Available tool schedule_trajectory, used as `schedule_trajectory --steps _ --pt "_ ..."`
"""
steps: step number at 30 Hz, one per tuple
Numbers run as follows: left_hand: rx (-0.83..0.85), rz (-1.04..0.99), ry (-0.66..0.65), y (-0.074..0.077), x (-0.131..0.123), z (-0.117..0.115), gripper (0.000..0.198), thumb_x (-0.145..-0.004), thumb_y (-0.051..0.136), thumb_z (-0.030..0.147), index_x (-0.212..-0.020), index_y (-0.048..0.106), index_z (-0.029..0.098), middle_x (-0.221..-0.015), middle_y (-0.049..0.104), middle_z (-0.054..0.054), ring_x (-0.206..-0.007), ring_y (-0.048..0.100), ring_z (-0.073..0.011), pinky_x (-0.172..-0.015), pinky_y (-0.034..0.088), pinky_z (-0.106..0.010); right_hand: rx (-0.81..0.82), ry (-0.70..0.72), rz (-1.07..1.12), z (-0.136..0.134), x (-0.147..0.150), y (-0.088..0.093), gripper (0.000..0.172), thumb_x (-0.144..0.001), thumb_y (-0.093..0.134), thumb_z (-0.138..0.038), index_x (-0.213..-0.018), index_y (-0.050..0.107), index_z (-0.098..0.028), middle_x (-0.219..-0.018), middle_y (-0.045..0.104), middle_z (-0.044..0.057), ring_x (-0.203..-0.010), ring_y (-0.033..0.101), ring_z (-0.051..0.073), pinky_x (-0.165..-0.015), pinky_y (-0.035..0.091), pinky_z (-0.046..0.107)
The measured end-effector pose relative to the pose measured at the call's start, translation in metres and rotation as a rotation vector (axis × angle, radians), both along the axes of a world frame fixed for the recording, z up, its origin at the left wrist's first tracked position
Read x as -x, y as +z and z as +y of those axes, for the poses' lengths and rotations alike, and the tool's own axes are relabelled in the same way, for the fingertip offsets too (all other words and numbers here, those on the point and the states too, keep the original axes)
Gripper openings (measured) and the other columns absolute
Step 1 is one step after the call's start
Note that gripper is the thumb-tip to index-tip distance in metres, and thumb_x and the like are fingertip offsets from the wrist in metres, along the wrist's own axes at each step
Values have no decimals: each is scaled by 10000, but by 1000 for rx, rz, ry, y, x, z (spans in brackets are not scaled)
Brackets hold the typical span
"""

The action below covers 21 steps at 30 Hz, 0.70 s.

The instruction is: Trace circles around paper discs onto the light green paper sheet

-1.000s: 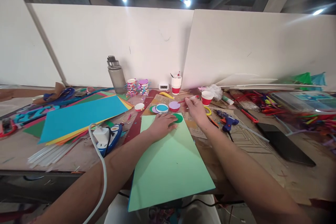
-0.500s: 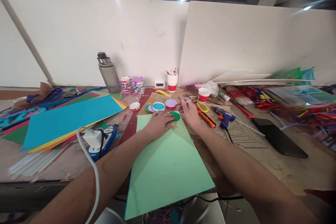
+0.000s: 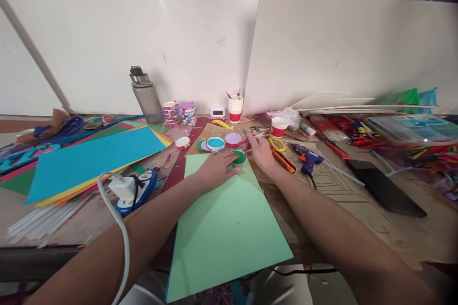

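Note:
My left hand [image 3: 216, 170] lies flat on a light green paper sheet [image 3: 232, 238], fingers stretched out, with the fingertips at a dark green paper disc [image 3: 238, 157] near the sheet's far edge. My right hand [image 3: 262, 153] is just right of the disc, fingers pinched around a slim pen-like stick [image 3: 264, 134] whose kind is unclear. Beyond the left fingers sit a blue-topped round piece [image 3: 215, 143] and a purple disc [image 3: 233, 140]. A shallow white ring with a red band [image 3: 182, 143] is further left.
On the right are yellow-handled scissors [image 3: 277, 144], an orange cutter [image 3: 284, 160], a blue glue gun [image 3: 309, 161] and a phone [image 3: 384, 188]. Paper cups [image 3: 235, 108] and a bottle [image 3: 146, 97] stand behind. Coloured sheets [image 3: 96, 159] and a power strip [image 3: 143, 190] with a white cable lie left.
The right hand has shifted slightly at the disc's right side, still pinching the stick. The left hand stays on the disc and sheet. The whole view has tilted a little.

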State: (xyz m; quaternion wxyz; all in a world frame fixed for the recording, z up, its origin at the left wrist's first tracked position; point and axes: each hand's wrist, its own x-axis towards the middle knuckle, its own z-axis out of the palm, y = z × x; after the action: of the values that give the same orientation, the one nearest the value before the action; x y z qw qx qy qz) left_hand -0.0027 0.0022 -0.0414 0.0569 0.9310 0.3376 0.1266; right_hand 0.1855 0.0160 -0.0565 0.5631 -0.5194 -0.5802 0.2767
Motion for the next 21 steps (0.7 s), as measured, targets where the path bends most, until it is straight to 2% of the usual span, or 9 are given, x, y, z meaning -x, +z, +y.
schedule_trajectory --steps 4,9,14,21 --pt "5 -1 -18 -1 0 2 399 -990 449 442 -1242 656 212 -1365 611 -76 -1285 527 -262 -1069 382 -427 45 0 19 1 0 0 259 -883 495 -467 -802 554 -228 -667 658 12 -664 648 187 -680 551 324" --pt "-17 -24 -22 -7 3 3 397 -994 444 439 -1249 652 216 -1355 620 -79 -1279 537 -253 -1091 358 -445 61 -15 34 4 -1 1 160 -816 562 -373 -825 546 -214 -656 652 -2 -641 646 177 -657 556 319" --pt "-5 -24 -6 -7 4 -1 410 -998 440 439 -1289 620 213 -1388 603 -78 -1324 507 -248 -1112 333 -451 49 -43 69 4 -2 3 146 -808 547 -365 -799 514 -223 -656 652 2 -625 643 183 -667 562 339" --pt "14 -73 -14 -7 4 1 372 -1003 434 425 -1222 655 220 -1329 640 -65 -1280 536 -241 -1105 338 -458 55 -65 89 2 -2 6 187 -787 568 -407 -795 511 -229 -610 613 -18 -591 625 185 -655 549 342"
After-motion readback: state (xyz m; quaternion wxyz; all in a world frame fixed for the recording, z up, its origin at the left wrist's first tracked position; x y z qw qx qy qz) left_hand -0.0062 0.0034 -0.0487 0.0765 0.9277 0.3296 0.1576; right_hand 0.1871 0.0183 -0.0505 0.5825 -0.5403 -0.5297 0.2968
